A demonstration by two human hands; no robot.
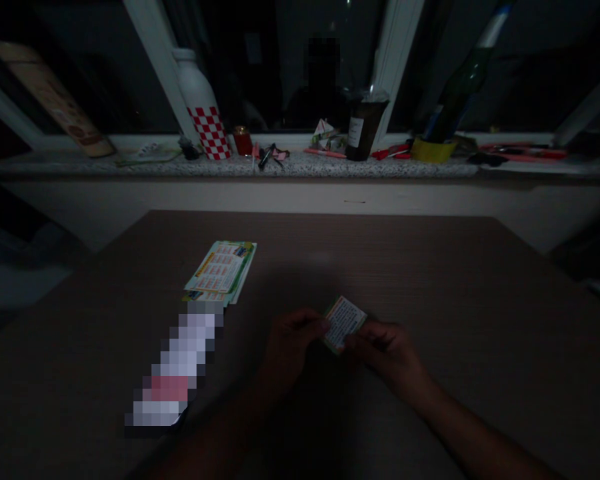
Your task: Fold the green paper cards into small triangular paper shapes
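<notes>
A small folded printed paper (345, 323) with a green and orange border is held just above the dark wooden table (430, 280). My left hand (293, 343) pinches its left edge with curled fingers. My right hand (387, 350) grips its lower right corner, fingers closed. A stack of similar printed leaflets (223, 270) lies flat on the table to the left, beyond my left hand. The scene is very dim.
A blurred long object (177, 370) lies on the table at left. The stone window sill (130, 165) behind holds a red-checked white bottle (203, 107), a small red jar (242, 141), a dark cup (363, 128), a green bottle (460, 83), yellow tape (433, 150) and pens.
</notes>
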